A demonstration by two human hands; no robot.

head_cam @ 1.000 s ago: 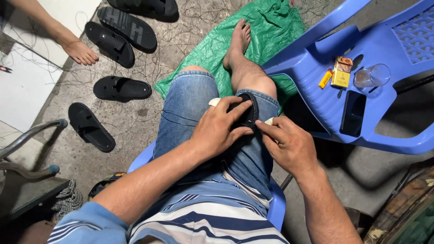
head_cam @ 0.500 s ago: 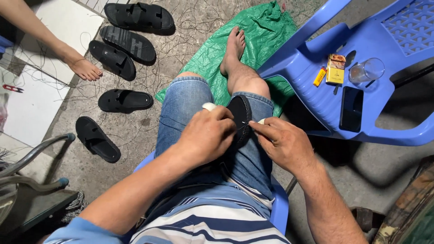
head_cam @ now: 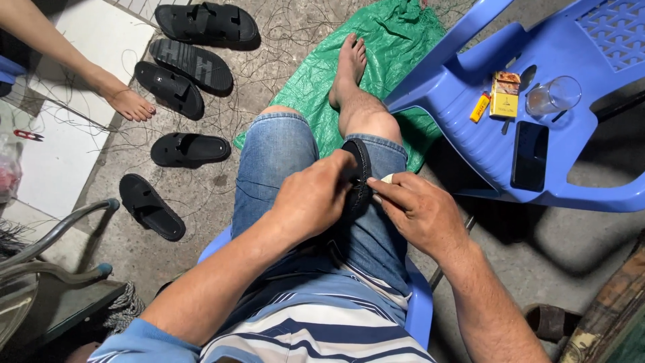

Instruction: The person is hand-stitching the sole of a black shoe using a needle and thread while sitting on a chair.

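**Black sandal worked on your lap**

You hold one black sandal on edge across your denim-clad thighs. Your left hand is clamped on its near side; your right hand pinches its rim. Five more black sandals lie on the floor. On the blue plastic chair: one yellow box, one yellow lighter, one glass, one dark phone.

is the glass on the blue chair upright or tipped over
Tipped over. The glass lies on its side on the blue chair, its round mouth facing sideways, beside the yellow packet.
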